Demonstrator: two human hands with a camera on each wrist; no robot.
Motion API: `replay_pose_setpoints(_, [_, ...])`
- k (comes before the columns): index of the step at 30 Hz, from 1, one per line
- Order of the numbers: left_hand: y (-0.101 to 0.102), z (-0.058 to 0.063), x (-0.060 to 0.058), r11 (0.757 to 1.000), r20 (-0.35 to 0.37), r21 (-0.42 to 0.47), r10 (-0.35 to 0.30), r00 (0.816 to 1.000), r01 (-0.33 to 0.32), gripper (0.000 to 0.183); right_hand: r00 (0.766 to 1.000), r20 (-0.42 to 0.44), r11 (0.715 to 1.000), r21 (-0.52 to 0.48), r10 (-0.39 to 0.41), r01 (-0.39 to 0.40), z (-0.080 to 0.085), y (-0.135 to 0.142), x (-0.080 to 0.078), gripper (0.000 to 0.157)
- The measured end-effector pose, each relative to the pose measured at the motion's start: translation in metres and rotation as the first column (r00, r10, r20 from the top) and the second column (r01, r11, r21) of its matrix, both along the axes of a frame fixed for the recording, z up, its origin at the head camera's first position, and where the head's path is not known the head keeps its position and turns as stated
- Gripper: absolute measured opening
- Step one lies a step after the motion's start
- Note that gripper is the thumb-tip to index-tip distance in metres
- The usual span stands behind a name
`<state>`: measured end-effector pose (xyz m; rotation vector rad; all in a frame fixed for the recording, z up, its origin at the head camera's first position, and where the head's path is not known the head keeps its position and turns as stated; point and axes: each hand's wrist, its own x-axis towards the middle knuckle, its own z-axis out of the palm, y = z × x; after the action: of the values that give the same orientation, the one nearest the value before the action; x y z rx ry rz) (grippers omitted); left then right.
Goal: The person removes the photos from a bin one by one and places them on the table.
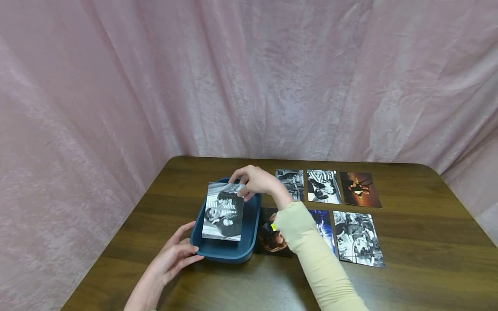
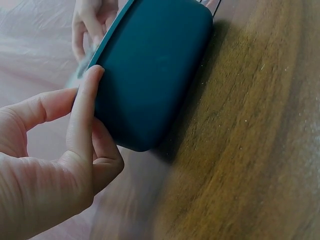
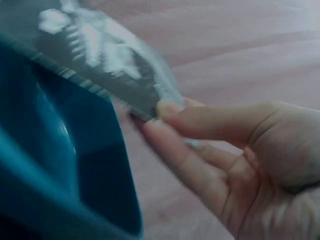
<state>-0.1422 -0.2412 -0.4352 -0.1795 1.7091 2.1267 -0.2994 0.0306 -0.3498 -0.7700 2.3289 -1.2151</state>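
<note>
A dark teal plastic tub (image 1: 227, 258) stands on the wooden table, left of the laid-out picture cards. My left hand (image 1: 173, 255) grips its near left corner, thumb against the rim, as the left wrist view also shows. Above the tub, my right hand (image 1: 254, 181) pinches a black-and-white photo card (image 1: 222, 216) by its far right corner between thumb and fingers. The card, showing two people, covers much of the tub's opening in the head view. In the right wrist view the card (image 3: 107, 55) slants over the tub's rim (image 3: 131, 200).
Several picture cards lie in two rows to the right, among them a black-and-white one (image 1: 359, 239), an orange-brown one (image 1: 359, 190) and a dark one (image 1: 270, 239). My right sleeve partly covers a blue card (image 1: 324, 226). A pink curtain (image 1: 249, 86) hangs behind the table (image 1: 428, 242).
</note>
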Motion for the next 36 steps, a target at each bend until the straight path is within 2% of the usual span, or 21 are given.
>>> replay_pose_setpoints(5, [0.0, -0.002, 0.001, 1.0, -0.02, 0.019, -0.02, 1.0, 0.021, 0.073, 0.992, -0.045, 0.985, -0.132, -0.114, 0.107, 0.006, 0.034, 0.003, 0.034])
replay_pose_setpoints(12, [-0.003, -0.004, 0.005, 0.998, -0.053, 0.029, -0.055, 0.997, 0.056, 0.065, 0.955, -0.09, 0.935, -0.249, -0.284, 0.254, 0.004, 0.097, 0.01, 0.034])
replay_pose_setpoints(21, [-0.002, -0.003, 0.007, 0.997, -0.039, 0.032, -0.067, 0.997, 0.069, 0.064, 0.904, -0.142, 0.904, -0.221, -0.402, 0.367, -0.012, 0.194, 0.036, 0.037])
replay_pose_setpoints(29, [-0.004, -0.003, 0.007, 0.997, -0.049, 0.027, -0.069, 0.996, 0.07, 0.065, 0.85, -0.15, 0.861, -0.156, -0.505, 0.484, -0.04, 0.289, 0.064, 0.046])
replay_pose_setpoints(36, [-0.005, -0.005, 0.005, 0.997, -0.053, 0.022, -0.073, 0.996, 0.075, 0.065, 0.831, -0.14, 0.841, -0.151, -0.538, 0.519, -0.06, 0.363, 0.087, 0.034])
